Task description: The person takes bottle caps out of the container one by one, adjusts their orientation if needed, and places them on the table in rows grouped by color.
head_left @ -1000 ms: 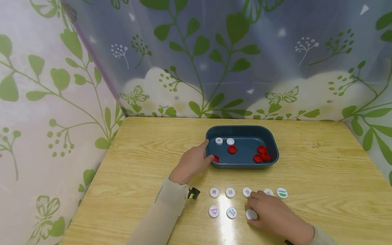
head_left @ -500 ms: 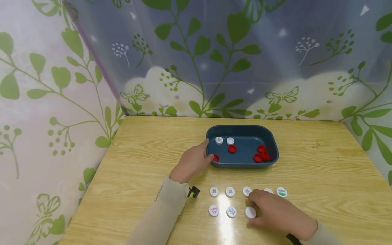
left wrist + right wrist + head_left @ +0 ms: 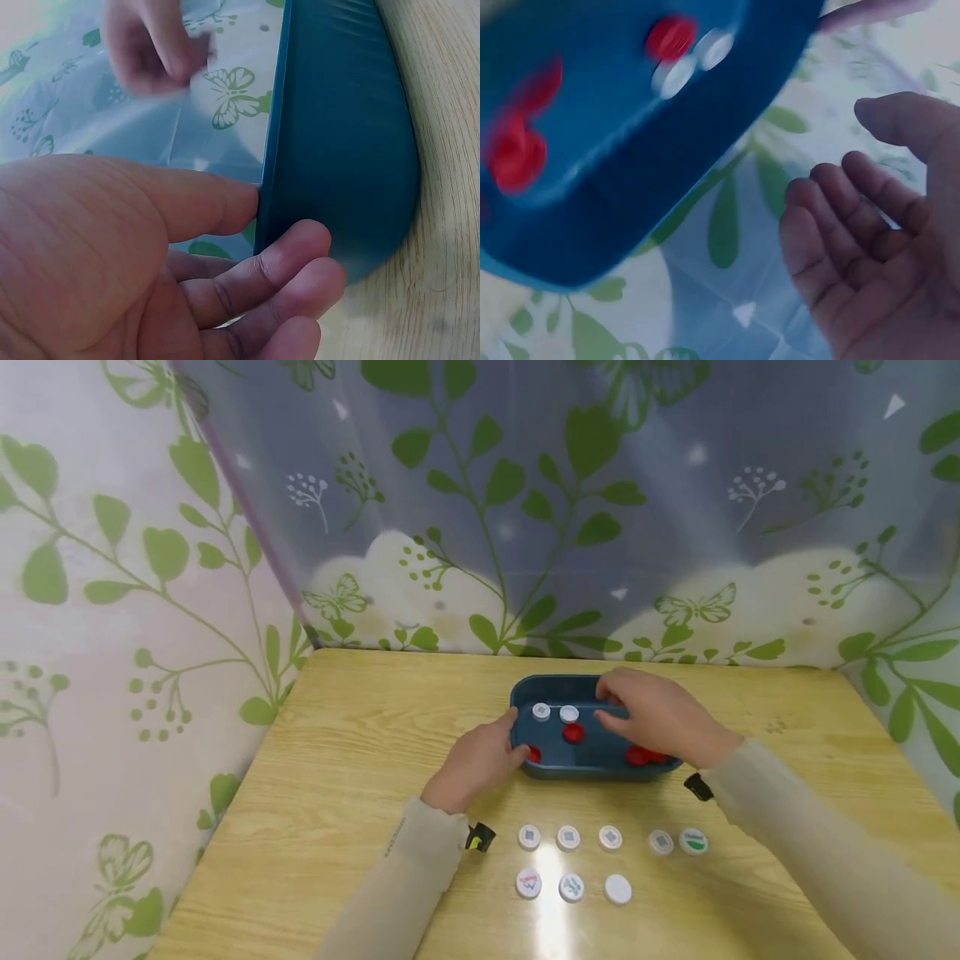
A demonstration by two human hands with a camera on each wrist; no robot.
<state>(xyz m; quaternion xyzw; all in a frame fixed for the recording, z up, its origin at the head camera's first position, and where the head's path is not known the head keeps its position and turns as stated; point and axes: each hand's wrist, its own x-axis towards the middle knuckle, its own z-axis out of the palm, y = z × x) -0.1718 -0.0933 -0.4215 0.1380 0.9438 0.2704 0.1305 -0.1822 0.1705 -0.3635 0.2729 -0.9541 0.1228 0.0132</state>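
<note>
A dark blue plastic basin [image 3: 600,773] stands on the table, with red caps [image 3: 573,732] and white caps [image 3: 541,712] inside. My left hand [image 3: 476,766] grips the left end of the basin; in the left wrist view, thumb and fingers are at its rim [image 3: 271,142]. Over the right half of the basin hovers my right hand [image 3: 656,714], its fingers loosely bent and nothing between them in the right wrist view. It hides part of the basin and some red caps. Nearer the front, white bottle caps lie in two rows, including a plain one [image 3: 618,889] and a green-printed one [image 3: 693,841].
The wooden table [image 3: 360,718] ends at a curtain [image 3: 480,527] printed with leaves and butterflies, behind and at the left. A black wrist device [image 3: 480,837] sits at the left sleeve, another [image 3: 698,787] at the right.
My right hand has let go of the plain white cap in the front row and moved up and away to above the basin. My left hand has kept its place at the basin's end.
</note>
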